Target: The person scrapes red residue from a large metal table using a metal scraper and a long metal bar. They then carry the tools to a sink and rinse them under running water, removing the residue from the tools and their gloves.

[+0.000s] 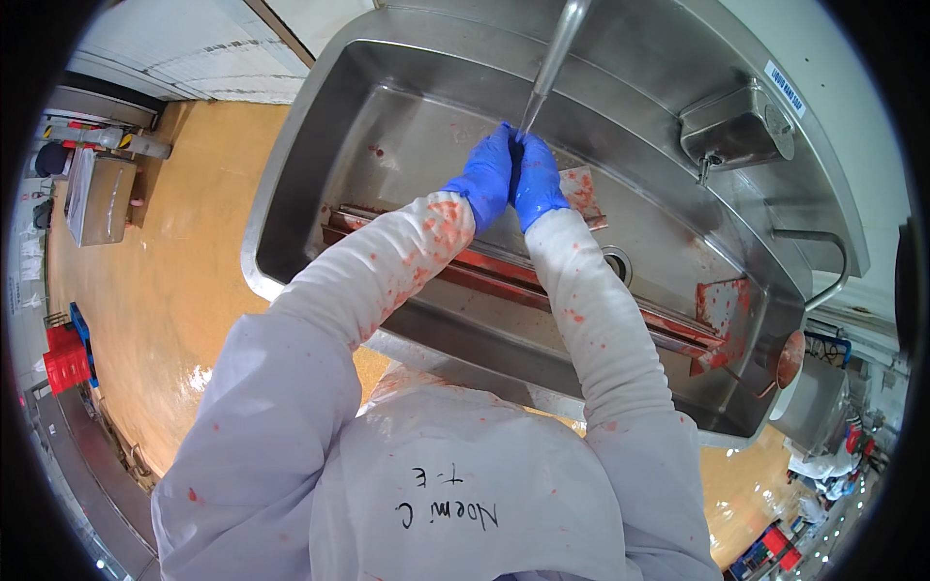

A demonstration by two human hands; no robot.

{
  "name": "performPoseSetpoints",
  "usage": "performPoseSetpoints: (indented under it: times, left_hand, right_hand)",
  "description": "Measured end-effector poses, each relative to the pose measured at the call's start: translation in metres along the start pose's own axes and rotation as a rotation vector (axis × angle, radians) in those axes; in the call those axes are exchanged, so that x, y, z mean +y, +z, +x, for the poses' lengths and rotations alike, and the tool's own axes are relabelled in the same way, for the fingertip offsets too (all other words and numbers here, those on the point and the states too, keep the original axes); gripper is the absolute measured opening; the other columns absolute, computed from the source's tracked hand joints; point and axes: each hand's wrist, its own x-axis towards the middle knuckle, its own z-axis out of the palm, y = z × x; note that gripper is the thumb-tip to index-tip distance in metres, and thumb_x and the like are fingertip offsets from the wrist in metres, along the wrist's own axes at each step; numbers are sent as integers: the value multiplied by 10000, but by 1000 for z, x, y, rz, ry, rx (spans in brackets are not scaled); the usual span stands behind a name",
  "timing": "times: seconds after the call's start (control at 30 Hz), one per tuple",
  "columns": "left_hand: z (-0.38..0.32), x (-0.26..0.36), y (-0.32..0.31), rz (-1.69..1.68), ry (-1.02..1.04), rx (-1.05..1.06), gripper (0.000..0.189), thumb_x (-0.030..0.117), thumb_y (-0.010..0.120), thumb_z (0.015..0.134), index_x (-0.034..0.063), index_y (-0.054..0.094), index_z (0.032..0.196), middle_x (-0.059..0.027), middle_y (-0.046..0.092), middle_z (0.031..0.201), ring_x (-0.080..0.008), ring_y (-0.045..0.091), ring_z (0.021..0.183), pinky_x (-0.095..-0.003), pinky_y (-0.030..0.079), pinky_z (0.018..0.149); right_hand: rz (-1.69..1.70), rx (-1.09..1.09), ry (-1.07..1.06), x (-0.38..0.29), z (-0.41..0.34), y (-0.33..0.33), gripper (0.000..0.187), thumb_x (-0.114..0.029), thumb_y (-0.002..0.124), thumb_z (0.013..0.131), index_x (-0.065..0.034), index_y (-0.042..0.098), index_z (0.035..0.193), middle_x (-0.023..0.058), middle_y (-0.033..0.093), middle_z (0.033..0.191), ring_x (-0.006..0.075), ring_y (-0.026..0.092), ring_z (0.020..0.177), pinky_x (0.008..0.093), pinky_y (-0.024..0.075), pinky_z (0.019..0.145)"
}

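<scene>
My left hand (488, 174), in a blue glove, is held beneath the tip of a metal faucet spout (556, 62). Close beside it is my right hand (538, 178), gloved the same, with the fingertips of both almost meeting under the water stream. Neither hand shows anything held. Both white sleeves carry red stains. Below the forearms, long red-smeared metal rails (501, 279) lie across the stainless steel sink (429, 116). A red-spattered plate (580, 190) lies just right of my right hand, and another stained plate (723, 309) stands at the sink's right end.
A metal soap dispenser (734, 134) is fixed to the right backsplash. The drain (617, 265) lies beside my right forearm. A red-stained round metal piece (790, 359) and a curved metal tube (835, 254) are at the right rim. A grey bin (105, 200) stands on the floor at left.
</scene>
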Motion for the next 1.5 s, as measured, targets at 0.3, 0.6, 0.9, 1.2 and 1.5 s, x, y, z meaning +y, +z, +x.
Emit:
performPoseSetpoints:
  times: [0.3,0.6,0.9,1.2,1.5]
  left_hand:
    - [-7,4,6,-54,-76,-3,339,339,421,967,59,610,993,-52,612,880,-169,562,762,-288,473,710]
    - [4,10,21,-322,-239,-151,251,220,360,980,102,573,1042,-62,607,936,-172,570,849,-349,476,812]
    - [-197,82,-71,-70,-585,-869,483,372,382,981,46,410,1337,-120,484,1276,-242,460,1164,-358,330,1041]
    - [-298,-12,-100,833,-1003,-1043,522,398,411,964,96,390,1390,-118,389,1419,-265,379,1291,-345,260,1082]
    - [-318,-46,-150,440,-950,-874,476,362,514,918,83,487,1302,-100,487,1315,-221,456,1209,-329,335,1019]
  right_hand:
    - [-843,222,-318,-16,-19,22,224,-224,547,853,-27,654,846,75,633,761,169,561,680,326,462,640]
    - [-1152,87,-449,-21,17,-19,223,-175,499,834,-18,657,844,171,665,858,304,645,788,408,497,717]
    - [-604,-892,323,-32,-262,-24,329,-262,465,969,-30,535,1191,177,497,1277,253,436,1218,415,297,1055]
    - [-386,-87,841,61,-344,-128,457,-332,466,957,-52,462,1317,116,483,1324,215,431,1244,300,334,1047]
    - [-773,145,980,43,-380,-186,422,-308,482,957,-34,504,1277,103,516,1293,148,494,1179,255,417,965]
